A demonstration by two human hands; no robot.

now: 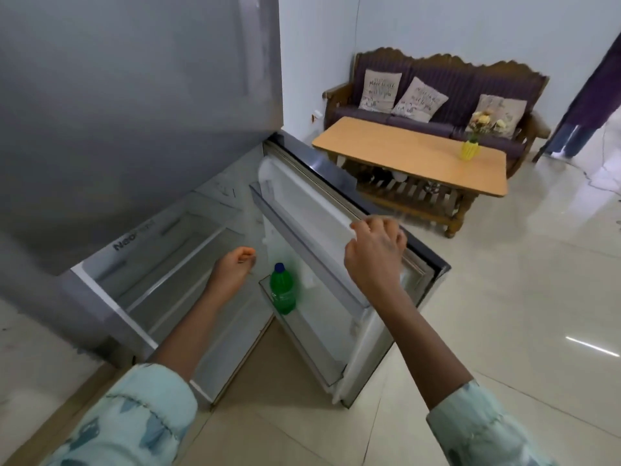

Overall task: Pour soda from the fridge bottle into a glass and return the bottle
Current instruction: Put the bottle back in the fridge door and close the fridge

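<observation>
A green soda bottle [284, 290] with a blue cap stands upright in the lower door shelf of the grey fridge [134, 95]. The lower fridge door [319, 210] is swung wide. My right hand [374, 252] grips the door's outer edge, fingers curled over it. My left hand [233, 269] hovers inside the compartment, just left of the bottle and a little above it, fingers loosely curled and holding nothing. No glass is in view.
White wire shelves [158, 274] fill the fridge interior. A wooden coffee table [413, 156] with a yellow flower vase [470, 149] stands beyond the door, in front of a purple sofa [437, 92]. The floor is glossy tile [521, 297].
</observation>
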